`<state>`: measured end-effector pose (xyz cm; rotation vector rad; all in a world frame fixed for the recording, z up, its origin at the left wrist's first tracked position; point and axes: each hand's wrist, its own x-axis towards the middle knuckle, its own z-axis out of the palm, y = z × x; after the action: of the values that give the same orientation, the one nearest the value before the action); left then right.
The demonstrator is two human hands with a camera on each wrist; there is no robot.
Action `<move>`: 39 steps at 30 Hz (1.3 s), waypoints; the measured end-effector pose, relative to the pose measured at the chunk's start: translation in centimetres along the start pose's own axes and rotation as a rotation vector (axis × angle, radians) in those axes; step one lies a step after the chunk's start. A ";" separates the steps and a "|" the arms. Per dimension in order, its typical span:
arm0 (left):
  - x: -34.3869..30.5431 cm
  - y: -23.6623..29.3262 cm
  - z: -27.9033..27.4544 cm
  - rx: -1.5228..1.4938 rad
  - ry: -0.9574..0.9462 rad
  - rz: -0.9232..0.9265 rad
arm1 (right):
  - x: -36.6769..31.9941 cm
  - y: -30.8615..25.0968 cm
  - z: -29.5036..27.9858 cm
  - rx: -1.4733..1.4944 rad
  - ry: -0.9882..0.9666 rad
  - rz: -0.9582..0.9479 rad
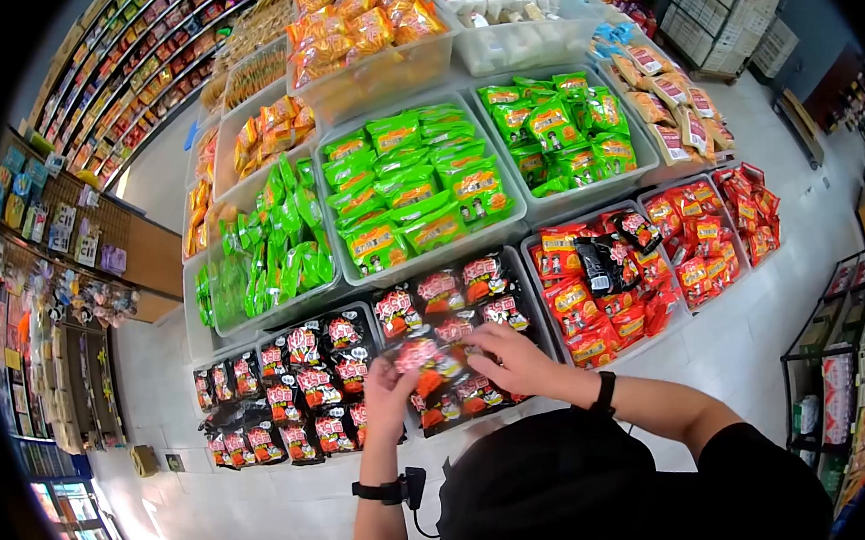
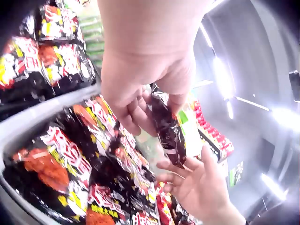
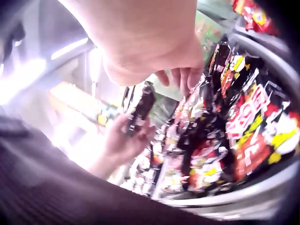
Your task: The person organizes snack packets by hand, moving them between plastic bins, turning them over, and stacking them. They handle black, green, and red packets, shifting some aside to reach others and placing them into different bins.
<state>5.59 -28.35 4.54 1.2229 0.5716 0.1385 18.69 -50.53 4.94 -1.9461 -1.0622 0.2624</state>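
Note:
My left hand [image 1: 389, 388] pinches a black snack packet [image 1: 421, 359] above the front middle bin of black packets. In the left wrist view the packet [image 2: 167, 126] hangs upright between the thumb and fingers of that hand [image 2: 145, 79]. The right hand [image 1: 507, 358] is just to the right over the same bin, its fingers extended; in the left wrist view this hand [image 2: 199, 185] has its palm turned up by the packet's lower end. In the right wrist view the left hand [image 3: 129, 140] holds the packet [image 3: 141, 105], apart from the right hand's fingers [image 3: 185, 77].
More black packets [image 1: 317, 385] fill the bin on the left. Red packets [image 1: 568, 303] with a few black ones lie in the bin to the right. Behind stand bins of green packets [image 1: 412, 186] and orange packets [image 1: 371, 31]. A dark shelf [image 1: 831, 373] stands far right.

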 end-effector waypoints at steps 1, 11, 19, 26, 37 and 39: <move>0.2 -0.1 1.5 0.004 -0.042 -0.010 | -0.2 -1.6 -0.5 0.222 -0.052 0.223; 3.5 0.4 6.4 1.288 -0.135 0.791 | -2.4 5.3 -2.9 -0.031 0.012 0.555; 3.1 -3.9 5.2 1.544 -0.100 0.723 | -1.4 5.6 -3.4 -0.051 -0.287 0.648; 2.9 -3.5 5.6 1.555 -0.077 0.697 | -1.4 6.7 -5.0 -0.096 -0.435 0.593; 5.5 -5.8 13.5 1.510 -0.123 0.781 | 2.0 5.0 -4.6 -0.364 0.089 0.087; 5.8 -6.3 13.7 1.526 -0.134 0.756 | 2.7 6.6 -3.2 -0.445 0.074 0.022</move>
<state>15.88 -39.86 -0.16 2.8790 -0.0530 0.2637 25.83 -52.04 2.25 -2.3417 -1.1192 -0.0408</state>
